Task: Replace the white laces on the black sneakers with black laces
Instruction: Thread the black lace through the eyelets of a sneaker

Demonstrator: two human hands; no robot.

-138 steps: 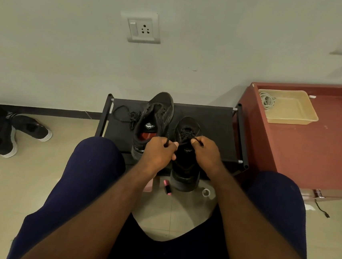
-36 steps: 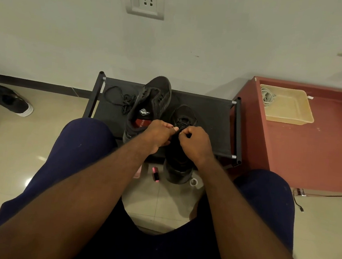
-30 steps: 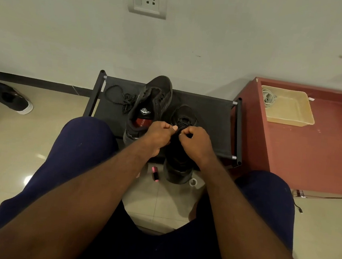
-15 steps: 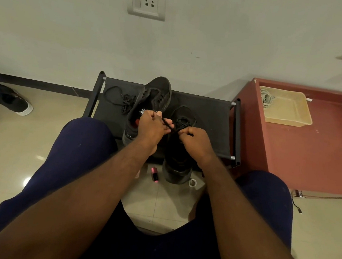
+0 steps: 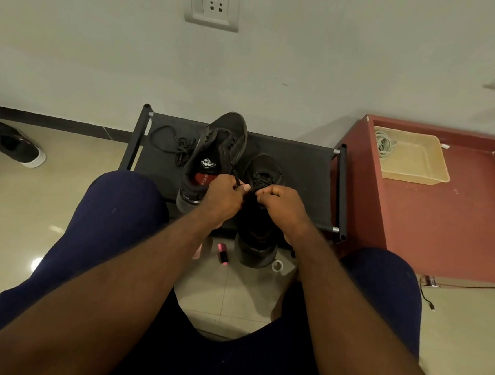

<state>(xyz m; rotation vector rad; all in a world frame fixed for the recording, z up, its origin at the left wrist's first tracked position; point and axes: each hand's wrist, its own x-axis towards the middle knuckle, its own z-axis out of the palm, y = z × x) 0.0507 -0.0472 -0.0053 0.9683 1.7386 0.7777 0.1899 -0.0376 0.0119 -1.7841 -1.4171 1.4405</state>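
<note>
Two black sneakers stand on a low black rack (image 5: 302,174). The left sneaker (image 5: 213,153) is unlaced, its red insole showing. The right sneaker (image 5: 260,218) hangs over the rack's front edge and carries a black lace (image 5: 260,179) in its eyelets. My left hand (image 5: 224,198) pinches a black lace end that sticks up from its fingers. My right hand (image 5: 278,204) pinches the lace at the sneaker's tongue. A loose black lace (image 5: 173,147) lies bunched on the rack's left part.
A red cabinet (image 5: 448,224) stands to the right with a beige tray (image 5: 415,158) holding a coiled white cord. A pink-capped small object (image 5: 222,253) and a tape roll (image 5: 277,265) lie on the tiled floor. Another pair of black shoes (image 5: 5,149) lies far left.
Both hands stay at the right sneaker's lacing. My left hand drew a lace end up and to the left, then came back down close to my right hand.
</note>
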